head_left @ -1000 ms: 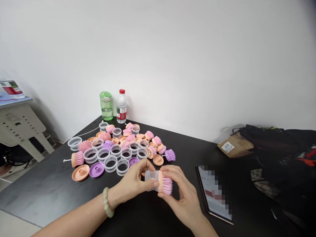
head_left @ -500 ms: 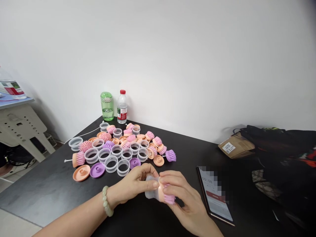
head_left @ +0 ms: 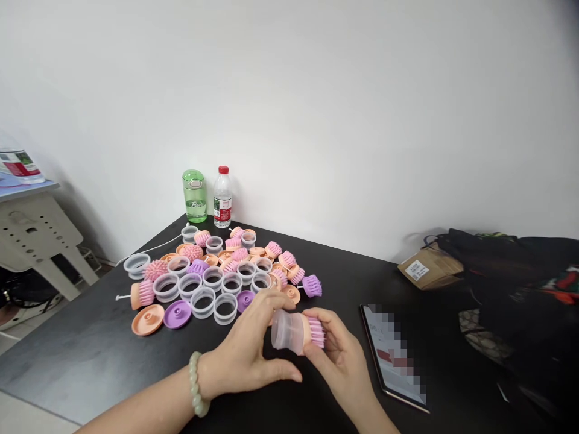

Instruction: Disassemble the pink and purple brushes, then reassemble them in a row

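My right hand [head_left: 337, 355] grips a small pink-bristled brush with a peach base [head_left: 315, 333], its translucent plastic cup [head_left: 286, 331] fitted on the base's left end. My left hand [head_left: 246, 355], wearing a pale green bead bracelet [head_left: 196, 384], is open beside the cup, fingers apart above and below it. Just beyond my left fingers lies a loose pile of clear plastic rings [head_left: 225, 308], peach discs [head_left: 148, 319], purple discs [head_left: 177, 314], and pink and purple brush heads [head_left: 312, 286].
The pile sits on a black table [head_left: 90, 355]. Behind it stand a green bottle [head_left: 195, 196] and a water bottle [head_left: 222, 199]. To the right lie a pixelated phone [head_left: 393, 355], a cardboard parcel [head_left: 429, 268] and a dark bag [head_left: 497, 253].
My left hand has let go of the cup and moved down and left. The brush has risen slightly in my right hand, with its cup now fully visible.
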`<state>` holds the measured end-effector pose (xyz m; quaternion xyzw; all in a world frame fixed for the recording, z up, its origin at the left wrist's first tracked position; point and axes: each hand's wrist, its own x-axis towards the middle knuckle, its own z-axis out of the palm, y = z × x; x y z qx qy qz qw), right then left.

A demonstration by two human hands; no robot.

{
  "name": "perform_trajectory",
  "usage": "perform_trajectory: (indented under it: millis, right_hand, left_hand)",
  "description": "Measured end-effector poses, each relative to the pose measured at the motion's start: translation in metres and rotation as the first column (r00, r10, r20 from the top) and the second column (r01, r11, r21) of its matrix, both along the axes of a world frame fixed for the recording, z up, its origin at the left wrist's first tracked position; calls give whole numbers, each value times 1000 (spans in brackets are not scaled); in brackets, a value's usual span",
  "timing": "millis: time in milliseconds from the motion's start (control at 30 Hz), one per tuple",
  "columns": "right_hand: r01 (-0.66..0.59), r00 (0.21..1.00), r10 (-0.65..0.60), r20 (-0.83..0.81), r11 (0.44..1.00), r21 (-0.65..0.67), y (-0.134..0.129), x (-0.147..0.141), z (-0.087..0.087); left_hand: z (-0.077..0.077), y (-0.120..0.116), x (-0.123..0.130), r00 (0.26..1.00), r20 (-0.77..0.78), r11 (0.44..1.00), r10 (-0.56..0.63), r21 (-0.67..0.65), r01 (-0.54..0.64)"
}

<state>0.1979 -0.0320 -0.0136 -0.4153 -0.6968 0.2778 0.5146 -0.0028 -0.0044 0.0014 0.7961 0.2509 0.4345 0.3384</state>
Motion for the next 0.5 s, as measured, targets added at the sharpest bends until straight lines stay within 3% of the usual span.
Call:
perform_trajectory:
  millis: [200, 267, 433, 500]
  right_hand:
    - [50, 998, -50, -36, 999, -10, 0, 0, -2]
    - [50, 998, -51, -42, 998, -27, 1, 1, -4]
    - [40, 995, -48, -92, 995, -87, 2, 0, -6]
    - [38, 996, -44, -80, 997, -73, 2, -2, -5]
  left_hand:
    - [7, 4, -4, 995, -49, 973, 87, -211, -96]
    - [8, 3, -4, 995, -45, 977, 85, -194, -93]
    - [6, 0, -3, 1000, 2, 999, 29, 16, -29]
    - [5, 1, -3, 999, 8, 999, 32, -35, -32]
